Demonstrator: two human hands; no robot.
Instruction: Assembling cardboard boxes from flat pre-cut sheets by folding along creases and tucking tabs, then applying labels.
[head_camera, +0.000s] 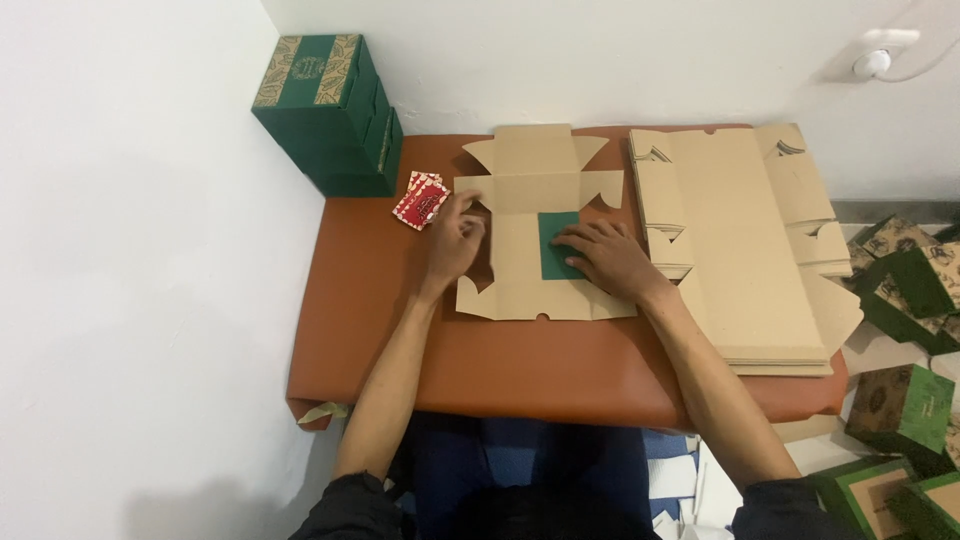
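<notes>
At the far left, a stack of finished green boxes (335, 110) with patterned tan trim is standing against the wall corner, partly on the far left end of the orange-brown padded bench (400, 350). Just right of the stack, a few small red patterned packets (422, 200) are lying fanned on the bench, near the person's left hand, seemingly kept within easy reach.

The left hand (455, 240) is resting on the left edge of a flat, unfolded kraft cardboard blank (535, 225), fingers loosely curled and pressing down, holding nothing; it appears to be steadying the blank so that it lies still. The blank is lying open at the middle of the bench, its flaps spread to the far side and to both sides.

The right hand (605, 255) is lying flat on the blank, fingers spread narrowly over a small dark green square card (556, 245) at the blank's centre panel, pressing it in place rather than gripping it.

Further right, a tall pile of identical flat blanks (740, 240) is sitting on the right end of the bench, just beside the working blank, and overhanging the right edge.

At the far right, on the floor, more green boxes (905, 400) are lying scattered, some tilted.
</notes>
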